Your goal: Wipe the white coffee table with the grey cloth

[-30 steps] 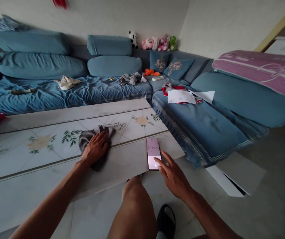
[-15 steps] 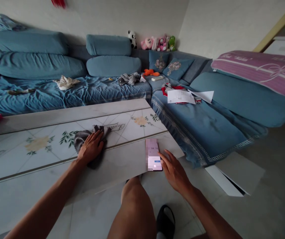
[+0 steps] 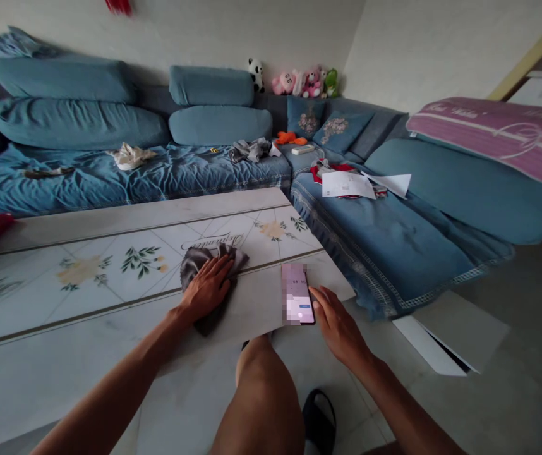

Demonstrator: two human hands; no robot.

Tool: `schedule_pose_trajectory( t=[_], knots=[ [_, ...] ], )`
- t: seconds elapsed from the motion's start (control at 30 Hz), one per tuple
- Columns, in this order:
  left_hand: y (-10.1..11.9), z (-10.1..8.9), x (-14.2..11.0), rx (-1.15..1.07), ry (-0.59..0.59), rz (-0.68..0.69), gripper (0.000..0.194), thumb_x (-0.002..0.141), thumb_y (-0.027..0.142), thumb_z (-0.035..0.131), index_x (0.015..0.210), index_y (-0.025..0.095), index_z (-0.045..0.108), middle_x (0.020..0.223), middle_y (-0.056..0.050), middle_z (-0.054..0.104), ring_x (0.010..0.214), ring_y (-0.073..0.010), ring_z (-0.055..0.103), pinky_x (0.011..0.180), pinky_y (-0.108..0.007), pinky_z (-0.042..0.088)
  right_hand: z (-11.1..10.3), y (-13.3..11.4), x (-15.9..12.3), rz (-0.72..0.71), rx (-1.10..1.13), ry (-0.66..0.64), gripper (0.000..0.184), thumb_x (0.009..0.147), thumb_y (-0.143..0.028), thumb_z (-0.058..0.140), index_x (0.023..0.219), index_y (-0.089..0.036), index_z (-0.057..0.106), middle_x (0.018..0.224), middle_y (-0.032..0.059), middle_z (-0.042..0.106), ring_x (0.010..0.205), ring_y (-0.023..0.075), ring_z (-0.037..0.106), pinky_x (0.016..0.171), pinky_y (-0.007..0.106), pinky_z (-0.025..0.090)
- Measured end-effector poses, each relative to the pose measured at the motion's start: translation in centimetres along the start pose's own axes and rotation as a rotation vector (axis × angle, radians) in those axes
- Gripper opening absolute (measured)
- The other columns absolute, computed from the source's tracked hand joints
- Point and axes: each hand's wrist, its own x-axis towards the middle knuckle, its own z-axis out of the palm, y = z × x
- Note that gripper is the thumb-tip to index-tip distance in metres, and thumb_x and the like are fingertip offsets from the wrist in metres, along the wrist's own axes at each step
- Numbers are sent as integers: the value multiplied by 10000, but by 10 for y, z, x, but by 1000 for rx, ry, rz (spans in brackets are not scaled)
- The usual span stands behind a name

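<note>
My left hand (image 3: 207,289) presses flat on a crumpled grey cloth (image 3: 201,260), which lies on a marble-look table top (image 3: 247,309) printed with flowers and leaves. Beside it a smartphone (image 3: 297,294) lies face up with its screen lit and partly blurred. My right hand (image 3: 340,327) rests at the phone's right edge, with its fingers loose and its fingertips at or very near the phone. It holds nothing.
Beyond the table stands a blue corner sofa (image 3: 385,253) with cushions, loose clothes, papers (image 3: 347,184) and a remote. Stuffed toys (image 3: 299,82) line its back. A white box (image 3: 451,335) lies on the floor at right. My knee and slipper show below.
My left hand has slid to the right across the table, carrying the grey cloth. My right hand has moved from over the phone to its right edge. The phone stays put.
</note>
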Motion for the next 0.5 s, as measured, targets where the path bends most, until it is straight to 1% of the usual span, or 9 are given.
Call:
schedule_pose_trajectory(
  t=[0.03, 0.1, 0.17, 0.23, 0.3, 0.37, 0.43, 0.5],
  knots=[
    [-1, -1, -15, 0, 5, 47, 645, 1189, 388, 414, 1811, 228, 465, 1894, -80, 391, 1754, -351, 393, 1462, -581, 359, 0, 0, -1, 17, 12, -8, 556, 1233, -484, 353, 1656, -273, 646, 1692, 140, 641, 1609, 316, 587, 1328, 524, 551],
    [-15, -2, -49, 1, 20, 108, 665, 1193, 396, 434, 1850, 311, 382, 1909, -39, 363, 1755, -327, 396, 1450, -573, 385, 1, 1, -3, 49, 38, -19, 559, 1233, -499, 358, 1660, -273, 640, 1704, 142, 629, 1617, 315, 580, 1329, 517, 552],
    [-41, -4, -75, 7, 40, 97, 678, 1187, 401, 450, 1857, 356, 358, 1910, -22, 363, 1746, -330, 410, 1436, -578, 402, 3, 3, -5, 68, 68, -10, 574, 1233, -514, 348, 1658, -259, 637, 1709, 156, 621, 1622, 320, 575, 1331, 530, 550],
    [-71, -6, -85, 16, 63, 27, 666, 1185, 432, 436, 1843, 339, 400, 1900, -43, 387, 1733, -349, 430, 1431, -589, 397, 5, 7, -8, 67, 99, 8, 583, 1232, -520, 338, 1649, -248, 642, 1704, 170, 621, 1620, 325, 576, 1333, 547, 547],
    [-95, -6, -75, 24, 92, -64, 667, 1180, 472, 403, 1819, 287, 460, 1876, -85, 432, 1719, -379, 450, 1433, -616, 376, 5, 9, -9, 58, 123, 16, 571, 1231, -515, 344, 1637, -254, 650, 1698, 169, 625, 1612, 323, 583, 1332, 550, 548],
    [-103, -4, -49, 29, 111, -148, 689, 1172, 486, 375, 1801, 231, 494, 1855, -126, 460, 1711, -400, 457, 1437, -637, 355, 2, 9, -9, 42, 140, 9, 550, 1229, -505, 364, 1628, -263, 655, 1687, 158, 637, 1598, 315, 596, 1337, 543, 544],
    [-96, -2, -18, 32, 118, -209, 700, 1161, 468, 363, 1781, 185, 519, 1840, -155, 476, 1710, -410, 455, 1432, -647, 352, 0, 8, -9, 30, 155, 4, 529, 1227, -493, 384, 1622, -268, 655, 1673, 149, 649, 1585, 307, 607, 1343, 538, 538],
    [-77, 0, 9, 31, 101, -233, 699, 1150, 447, 369, 1757, 148, 545, 1833, -175, 482, 1709, -419, 454, 1424, -654, 359, -3, 6, -7, 21, 163, 5, 515, 1223, -483, 395, 1603, -263, 664, 1655, 152, 661, 1566, 306, 623, 1339, 542, 540]
  ],
)
